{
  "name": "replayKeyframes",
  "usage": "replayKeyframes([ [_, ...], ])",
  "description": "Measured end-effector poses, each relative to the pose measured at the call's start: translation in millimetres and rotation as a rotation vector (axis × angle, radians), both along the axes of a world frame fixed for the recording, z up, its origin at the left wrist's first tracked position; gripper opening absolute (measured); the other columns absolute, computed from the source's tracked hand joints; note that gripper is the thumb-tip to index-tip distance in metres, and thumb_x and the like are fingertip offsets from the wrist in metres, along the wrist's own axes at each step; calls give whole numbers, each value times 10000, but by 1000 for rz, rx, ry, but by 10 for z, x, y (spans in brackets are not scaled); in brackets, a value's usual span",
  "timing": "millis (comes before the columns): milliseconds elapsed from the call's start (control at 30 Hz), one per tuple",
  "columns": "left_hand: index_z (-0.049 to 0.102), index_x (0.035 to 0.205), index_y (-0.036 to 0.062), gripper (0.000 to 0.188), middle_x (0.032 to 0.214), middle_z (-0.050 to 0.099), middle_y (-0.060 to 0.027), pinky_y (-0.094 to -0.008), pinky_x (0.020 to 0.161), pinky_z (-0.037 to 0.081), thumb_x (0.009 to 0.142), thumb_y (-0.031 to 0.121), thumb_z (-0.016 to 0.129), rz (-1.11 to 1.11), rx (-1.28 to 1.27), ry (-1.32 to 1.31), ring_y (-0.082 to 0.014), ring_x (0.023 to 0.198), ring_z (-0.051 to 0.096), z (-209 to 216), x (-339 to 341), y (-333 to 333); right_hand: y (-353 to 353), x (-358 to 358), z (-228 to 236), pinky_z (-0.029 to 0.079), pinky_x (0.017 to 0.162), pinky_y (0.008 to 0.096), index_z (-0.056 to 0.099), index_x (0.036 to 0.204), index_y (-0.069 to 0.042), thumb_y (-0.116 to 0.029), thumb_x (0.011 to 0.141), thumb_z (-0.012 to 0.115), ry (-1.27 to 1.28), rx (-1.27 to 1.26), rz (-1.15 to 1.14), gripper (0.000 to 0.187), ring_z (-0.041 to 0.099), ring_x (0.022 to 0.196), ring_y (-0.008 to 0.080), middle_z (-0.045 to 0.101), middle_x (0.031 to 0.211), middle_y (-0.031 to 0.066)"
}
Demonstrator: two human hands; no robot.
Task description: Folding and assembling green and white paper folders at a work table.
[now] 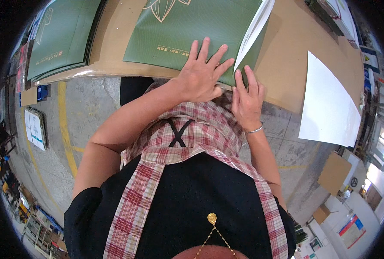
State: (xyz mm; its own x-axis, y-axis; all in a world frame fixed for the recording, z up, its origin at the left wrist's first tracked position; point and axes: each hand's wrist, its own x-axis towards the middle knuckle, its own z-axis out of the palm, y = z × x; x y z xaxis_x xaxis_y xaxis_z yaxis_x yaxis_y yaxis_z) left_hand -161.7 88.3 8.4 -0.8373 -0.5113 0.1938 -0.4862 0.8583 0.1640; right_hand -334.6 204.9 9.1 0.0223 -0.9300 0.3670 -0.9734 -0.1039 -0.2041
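A dark green printed folder (174, 43) lies on the brown tabletop in front of me, with pale gold line art and small lettering. Along its right side a narrow white flap or sheet edge (254, 34) stands up at a slant. My left hand (200, 71) rests on the folder's near part, fingers spread. My right hand (249, 95) is at the near right corner, its fingertips touching the green edge beside the white strip. The right fingers are partly stretched; I see nothing held in them.
A stack of similar green folders (62, 39) is at the table's left end. A white sheet (330, 103) overhangs the near edge on the right. More stacked printed pieces (334, 17) lie at the far right. Bundled papers (35, 127) are on the floor at left.
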Motion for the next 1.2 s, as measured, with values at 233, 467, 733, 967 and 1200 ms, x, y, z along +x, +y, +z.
replayKeyframes([
  [233, 401, 1457, -31, 727, 1533, 341, -232, -569, 1182, 196, 951, 477, 527, 174, 133, 23, -360, 1443, 307, -25, -218, 111, -38, -9, 111, 434, 961, 430, 588, 1357, -47, -96, 860, 634, -68, 58, 66, 501, 514, 1066, 322, 465, 1478, 121],
  [467, 379, 1486, -27, 736, 1585, 290, -197, -566, 1189, 172, 955, 465, 515, 175, 74, 111, -350, 1476, 255, -107, -230, 152, -472, -127, 27, 280, 1161, 497, 325, 1528, -7, -133, 925, 515, 16, 30, -33, 645, 315, 1427, 433, 272, 1590, 228],
  [733, 383, 1496, -2, 719, 1605, 267, -177, -640, 1168, 142, 956, 455, 511, 203, 82, 66, -380, 1487, 218, -85, -212, 150, -554, -163, -79, 154, 1233, 500, 189, 1555, 36, -160, 943, 484, -76, 122, 25, 708, 141, 1502, 437, 148, 1633, 232],
  [967, 379, 1501, 4, 751, 1608, 261, -167, -649, 1163, 144, 936, 473, 534, 215, 88, 35, -383, 1483, 216, -57, -223, 169, -893, -272, -55, 159, 1235, 485, 198, 1547, 47, -157, 949, 465, -41, 101, -42, 686, 157, 1500, 428, 148, 1629, 243],
  [1200, 371, 1506, 12, 774, 1604, 255, -175, -660, 1153, 155, 922, 488, 547, 252, 110, 14, -402, 1469, 223, -3, -259, 197, -1275, -563, -221, 171, 1235, 467, 146, 1556, 40, -163, 959, 414, -75, 26, -37, 685, 180, 1498, 408, 145, 1629, 241],
])
